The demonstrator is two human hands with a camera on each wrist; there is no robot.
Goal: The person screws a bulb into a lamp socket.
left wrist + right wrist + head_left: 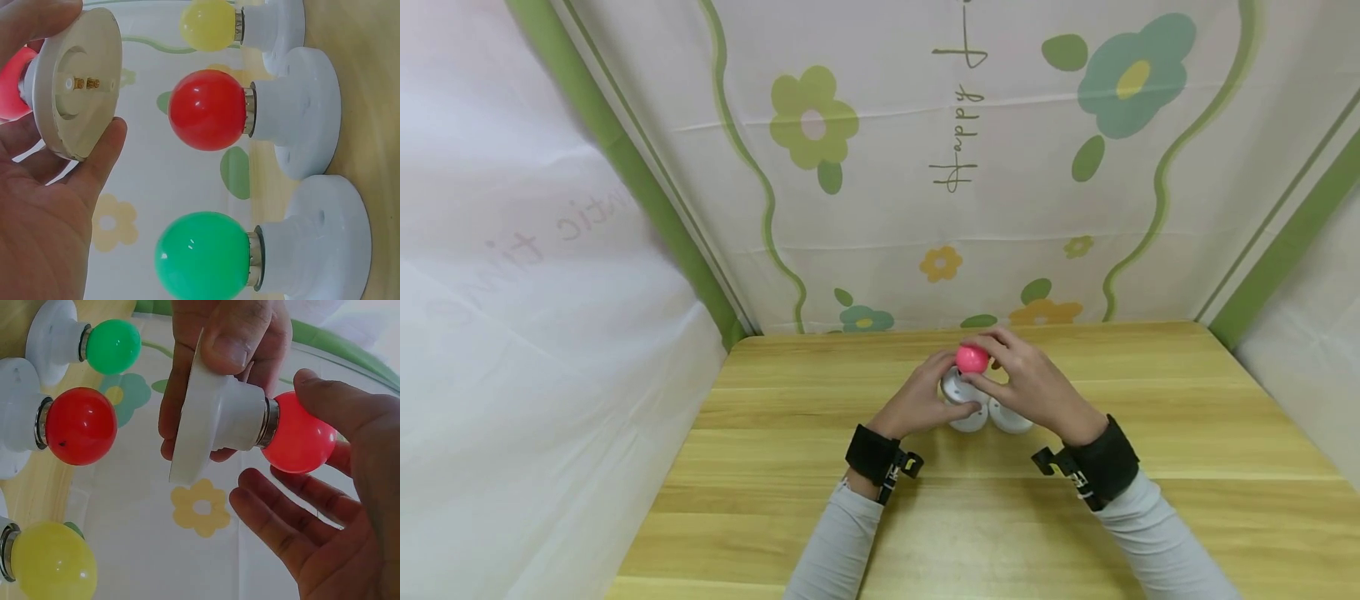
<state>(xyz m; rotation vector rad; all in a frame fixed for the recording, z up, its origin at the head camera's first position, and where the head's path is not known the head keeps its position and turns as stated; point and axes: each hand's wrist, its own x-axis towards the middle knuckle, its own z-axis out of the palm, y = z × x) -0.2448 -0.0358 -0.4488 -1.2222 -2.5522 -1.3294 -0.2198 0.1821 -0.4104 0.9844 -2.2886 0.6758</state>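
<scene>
Above the table, my left hand (913,398) grips the rim of a white round lamp socket (240,412). A pinkish-red light bulb (972,359) sits in that socket by its silver metal base. My right hand (1033,383) pinches the bulb between thumb and fingers, with other fingers spread below it in the right wrist view. The socket lies tipped sideways in that view. Its flat underside, with brass screws, faces the left wrist camera. Below stand more white sockets on the table, carrying a green bulb (203,256), a red bulb (206,109) and a yellow bulb (207,24).
The wooden table (970,517) reaches back to a white curtain (880,208) printed with flowers. More white cloth (550,333) hangs at the left side. The standing sockets (1011,417) cluster close together right under my hands, near the table's back edge.
</scene>
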